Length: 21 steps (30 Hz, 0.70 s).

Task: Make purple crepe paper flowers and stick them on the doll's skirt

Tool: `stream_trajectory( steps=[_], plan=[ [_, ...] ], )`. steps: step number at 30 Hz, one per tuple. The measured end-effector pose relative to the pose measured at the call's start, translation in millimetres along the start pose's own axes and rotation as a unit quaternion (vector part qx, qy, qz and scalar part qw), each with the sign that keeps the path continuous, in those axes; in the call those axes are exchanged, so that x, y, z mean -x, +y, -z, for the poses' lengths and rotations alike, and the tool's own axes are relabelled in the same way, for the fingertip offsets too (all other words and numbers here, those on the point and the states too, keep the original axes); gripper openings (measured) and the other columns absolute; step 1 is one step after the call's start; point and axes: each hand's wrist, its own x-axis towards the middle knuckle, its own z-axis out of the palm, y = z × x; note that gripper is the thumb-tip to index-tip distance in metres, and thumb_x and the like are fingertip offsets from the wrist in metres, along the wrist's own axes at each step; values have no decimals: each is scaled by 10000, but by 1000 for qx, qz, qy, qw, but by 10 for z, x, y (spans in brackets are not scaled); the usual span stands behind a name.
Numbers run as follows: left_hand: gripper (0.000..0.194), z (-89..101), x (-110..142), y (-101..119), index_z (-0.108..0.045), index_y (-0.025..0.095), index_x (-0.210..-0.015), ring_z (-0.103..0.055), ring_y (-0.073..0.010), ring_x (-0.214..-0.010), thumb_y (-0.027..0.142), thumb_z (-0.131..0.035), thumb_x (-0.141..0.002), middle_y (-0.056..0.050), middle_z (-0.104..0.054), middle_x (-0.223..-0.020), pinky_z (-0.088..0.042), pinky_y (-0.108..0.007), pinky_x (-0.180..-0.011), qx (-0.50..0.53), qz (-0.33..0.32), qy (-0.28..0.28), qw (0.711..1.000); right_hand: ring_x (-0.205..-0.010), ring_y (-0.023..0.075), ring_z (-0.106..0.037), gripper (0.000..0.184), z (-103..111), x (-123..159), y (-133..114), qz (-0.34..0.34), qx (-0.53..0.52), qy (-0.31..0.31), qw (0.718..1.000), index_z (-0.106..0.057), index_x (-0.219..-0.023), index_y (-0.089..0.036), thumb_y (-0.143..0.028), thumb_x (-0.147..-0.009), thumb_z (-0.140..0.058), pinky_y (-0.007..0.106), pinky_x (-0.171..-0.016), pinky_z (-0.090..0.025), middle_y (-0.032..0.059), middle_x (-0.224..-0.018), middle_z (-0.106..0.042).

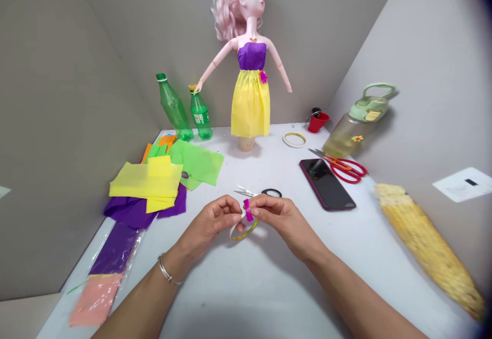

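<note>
Over the middle of the table, my left hand [210, 222] pinches a thin roll of white tape [246, 234] whose inner ring is yellow. My right hand [282, 219] closes its fingertips on a small magenta bow [248, 211], which is right against the tape's upper edge. Whether the bow is stuck to the tape I cannot tell. Just beyond my fingers lie small scissors [251, 192] with black handles. Behind them stands a pink-haired doll [251, 47] in a purple top and a yellow skirt [250, 104] with a magenta bow at the waist.
Yellow sheets [142, 180], green sheets [203, 162] and purple sheets [130, 211] pile up at left, near a plastic packet [103, 272]. Two green bottles [200, 116] stand behind. At right are a phone [326, 183], red scissors [346, 169], a tape roll [294, 140], and a water bottle [353, 126].
</note>
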Motion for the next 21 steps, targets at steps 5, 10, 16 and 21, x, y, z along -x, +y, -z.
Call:
stream_trajectory(
  steps=[5,10,16,21],
  plan=[
    [236,-7,-10,-42,-613,182,-1000,-589,-138,-672,317,-694,-824,-5,-610,-763,-459,-287,-695,24,19,-16,999,-872,185,-627,156,-2,-16,1,22,86,45,995,-731,-876,-210,-345,-855,-655,335,-865,-480,27,-916,-665],
    [278,9,-15,-43,-642,162,-1057,-577,-134,-660,311,-689,-827,-15,-634,-699,-457,-285,-720,41,21,5,999,-949,193,-617,171,-14,1,-42,50,135,36,989,-714,-935,-223,-301,-915,-562,343,-909,-459,41,-982,-658],
    [286,4,-18,-49,-659,168,-1050,-610,-144,-660,322,-694,-813,-23,-664,-712,-459,-274,-694,53,31,-3,998,-925,187,-610,92,-23,-21,16,59,155,67,984,-667,-919,-211,-269,-851,-648,333,-878,-465,28,-940,-641],
    [177,-3,-20,-68,-643,177,-936,-608,-126,-615,294,-686,-811,-4,-648,-702,-452,-258,-647,38,35,-4,999,-853,172,-587,87,-17,-19,-33,61,170,68,981,-678,-776,-203,-264,-835,-662,322,-842,-443,13,-856,-608]
  ],
)
